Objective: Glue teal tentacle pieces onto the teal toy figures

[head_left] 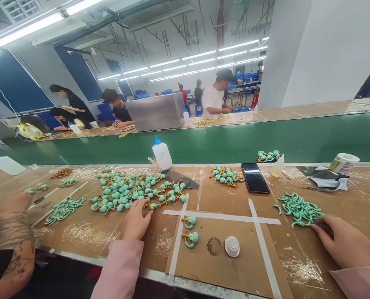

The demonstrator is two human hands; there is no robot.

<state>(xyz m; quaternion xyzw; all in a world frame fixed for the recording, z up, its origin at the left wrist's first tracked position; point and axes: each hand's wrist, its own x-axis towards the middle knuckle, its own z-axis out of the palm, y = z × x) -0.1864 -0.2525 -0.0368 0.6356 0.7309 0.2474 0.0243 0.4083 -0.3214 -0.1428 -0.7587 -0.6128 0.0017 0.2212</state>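
- While the brown worktable [344, 198] is spread with parts, a taped cardboard sheet [200, 268] is positioned between the hands.
- Teal-and-orange figure pile [125, 191]: touched at its near edge by the left hand [136, 222], fingers loosely curled; whether a piece is held cannot be told.
- Right hand [349, 241]: half-closed, placed against the green curved-piece pile [302, 209]; grip cannot be told.
- Two figures [193, 237]: laid near the sheet's left tape.
- White cup [232, 246]: set beside a brown ring.

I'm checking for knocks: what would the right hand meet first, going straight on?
The right hand would likely meet the curved green pieces first; its fingertips are at their edge, contact unclear.
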